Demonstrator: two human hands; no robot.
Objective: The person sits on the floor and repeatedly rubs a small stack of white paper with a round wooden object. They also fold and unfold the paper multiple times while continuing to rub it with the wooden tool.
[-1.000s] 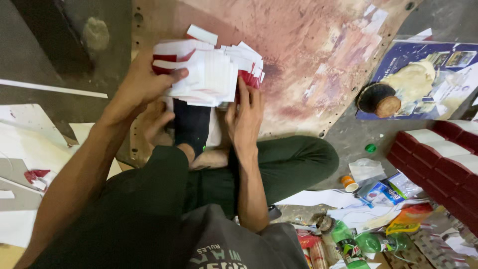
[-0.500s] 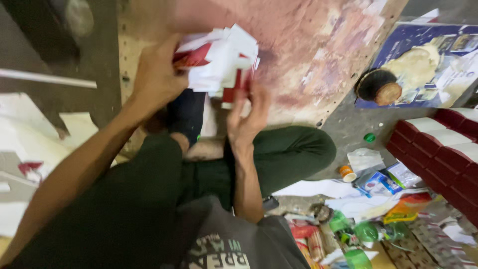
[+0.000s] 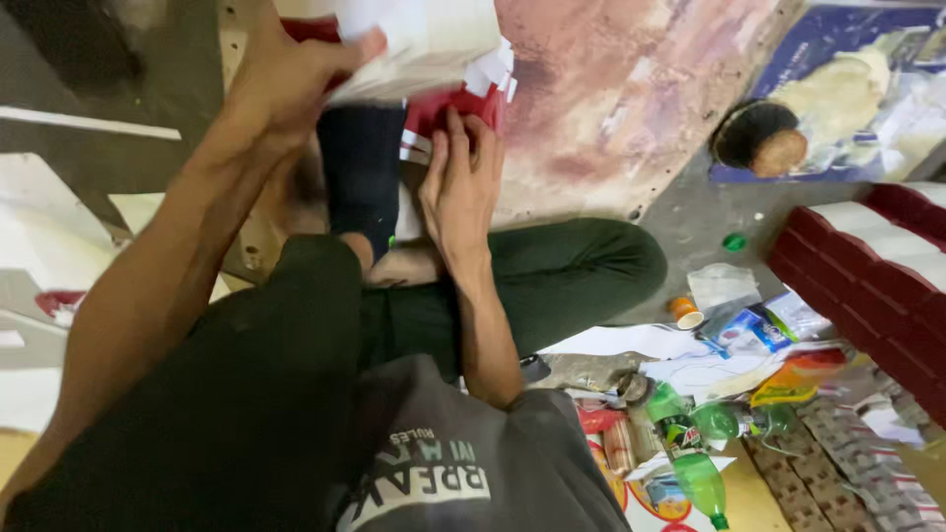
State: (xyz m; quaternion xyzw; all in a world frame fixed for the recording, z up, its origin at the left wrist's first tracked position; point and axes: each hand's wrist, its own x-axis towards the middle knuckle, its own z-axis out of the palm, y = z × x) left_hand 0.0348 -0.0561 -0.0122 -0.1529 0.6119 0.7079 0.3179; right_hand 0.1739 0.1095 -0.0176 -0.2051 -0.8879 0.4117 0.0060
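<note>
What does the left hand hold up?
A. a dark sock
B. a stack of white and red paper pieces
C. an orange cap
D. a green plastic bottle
B: the left hand grips the white and red paper stack near the top edge.

The left hand clutches a thick stack of white and red flat cardboard sheets above a stained pinkish wooden board; the right hand presses fingers against the stack's red underside, and green plastic bottles lie on the floor at right
</note>
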